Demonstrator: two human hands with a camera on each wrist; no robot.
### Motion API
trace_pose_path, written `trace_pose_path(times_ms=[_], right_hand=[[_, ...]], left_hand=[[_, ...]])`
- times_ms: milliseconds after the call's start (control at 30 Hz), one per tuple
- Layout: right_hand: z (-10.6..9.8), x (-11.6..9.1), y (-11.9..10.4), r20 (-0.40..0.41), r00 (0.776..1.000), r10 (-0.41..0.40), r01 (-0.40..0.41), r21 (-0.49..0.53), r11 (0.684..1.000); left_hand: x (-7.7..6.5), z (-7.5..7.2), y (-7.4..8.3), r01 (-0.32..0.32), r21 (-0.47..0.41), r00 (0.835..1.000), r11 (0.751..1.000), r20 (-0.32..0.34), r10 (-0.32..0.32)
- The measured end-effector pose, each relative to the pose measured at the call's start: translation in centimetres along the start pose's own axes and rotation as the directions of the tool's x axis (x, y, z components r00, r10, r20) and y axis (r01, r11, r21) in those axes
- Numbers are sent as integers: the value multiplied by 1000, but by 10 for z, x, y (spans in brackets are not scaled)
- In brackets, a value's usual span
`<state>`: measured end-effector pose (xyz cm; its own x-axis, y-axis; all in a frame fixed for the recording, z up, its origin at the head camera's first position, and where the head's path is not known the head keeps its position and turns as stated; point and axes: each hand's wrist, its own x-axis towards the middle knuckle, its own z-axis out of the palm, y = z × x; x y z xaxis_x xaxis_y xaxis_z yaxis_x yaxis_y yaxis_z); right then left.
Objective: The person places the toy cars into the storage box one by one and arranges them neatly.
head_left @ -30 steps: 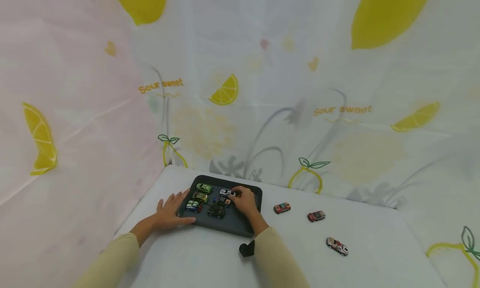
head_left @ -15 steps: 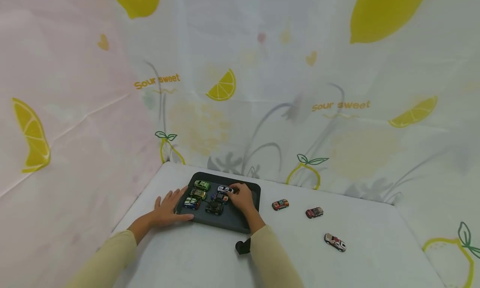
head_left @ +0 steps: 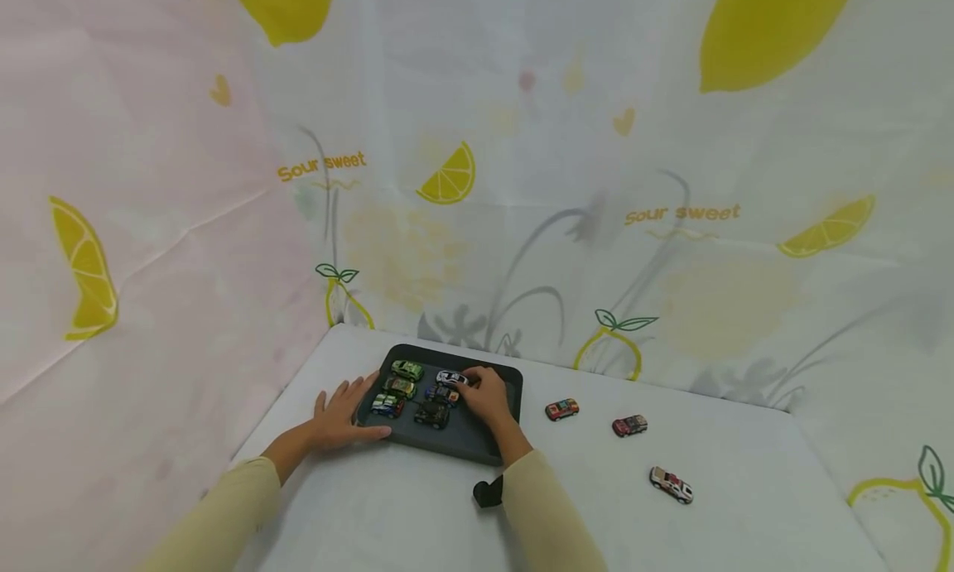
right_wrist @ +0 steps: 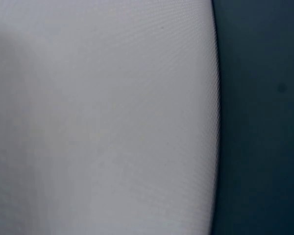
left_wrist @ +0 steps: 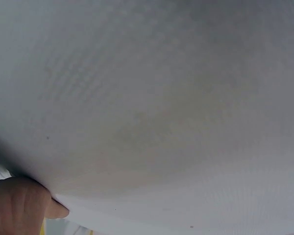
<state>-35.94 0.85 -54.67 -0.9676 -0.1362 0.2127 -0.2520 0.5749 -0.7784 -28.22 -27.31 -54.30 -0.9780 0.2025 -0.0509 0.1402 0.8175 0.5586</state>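
Note:
In the head view, my left hand [head_left: 339, 419] rests along the left side of a dark grey tray [head_left: 473, 446], its fingers spread and its thumb at the front rim. My right hand [head_left: 488, 400] reaches over the tray and pinches a white toy car [head_left: 449, 378] at the back of the right-hand column. Just in front of it are a blue and orange toy car [head_left: 443, 396] and a black toy car [head_left: 431, 415]. Three greenish toy cars, among them a bright green toy car [head_left: 407, 370], form the left column. The right fingertips are partly hidden.
Right of the tray lie a red-orange toy car [head_left: 562, 409], a dark red toy car [head_left: 629, 425] and a white and red toy car [head_left: 672, 485] on the white tabletop [head_left: 745, 473]. A black object [head_left: 488, 494] shows beside the right sleeve. Lemon-printed cloth walls border the table.

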Motion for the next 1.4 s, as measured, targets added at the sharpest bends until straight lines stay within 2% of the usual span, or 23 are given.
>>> trace_pose_path(times_ms=[100,333,900,1167,1400], right_hand=[[0,0,0,7,1000,-3,3,-3,1000],[0,-1,0,4,1000,-23,23,-4,1000],[1,1,0,3,1000,13,-13,14,1000],[1,2,-3,-10,1000,5,-4,27,1000],[0,-4,-3,-30,999,-41,43,40,998]], left_hand=[[-2,-2,3,-10,-12,1000,1000,-2,10],[-3,-3,7,26,5,999,1000,24,-26],[1,1,1,9,12,1000,1000,1,-9],[3,-1,-4,22,20,1000,1000,-3,-22],[0,-1,0,23,18,1000,1000,19,-23]])
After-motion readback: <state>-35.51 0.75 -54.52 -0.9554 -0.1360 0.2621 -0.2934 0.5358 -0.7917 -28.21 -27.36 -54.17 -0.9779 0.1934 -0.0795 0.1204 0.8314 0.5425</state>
